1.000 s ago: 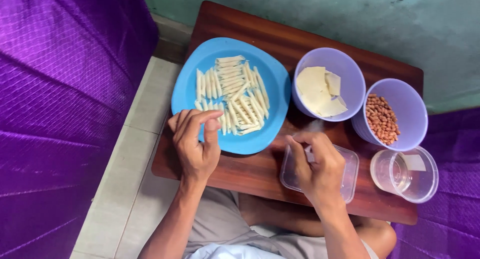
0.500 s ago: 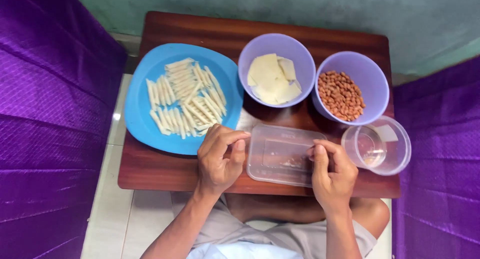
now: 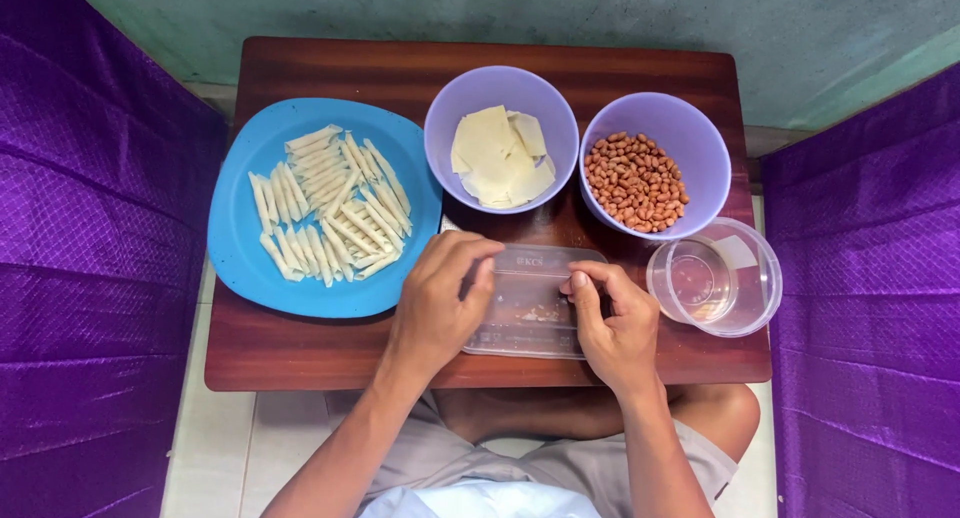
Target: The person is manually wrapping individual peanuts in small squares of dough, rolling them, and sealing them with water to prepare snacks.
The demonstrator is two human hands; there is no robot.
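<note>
Head view: clear container sits between left hand and right hand, both seemingly grasping it.

A small dark-red wooden worktop fills the centre; purple quilted fabric flanks both sides, a green wall runs along the top, and pale floor tiles show lower left.
</note>
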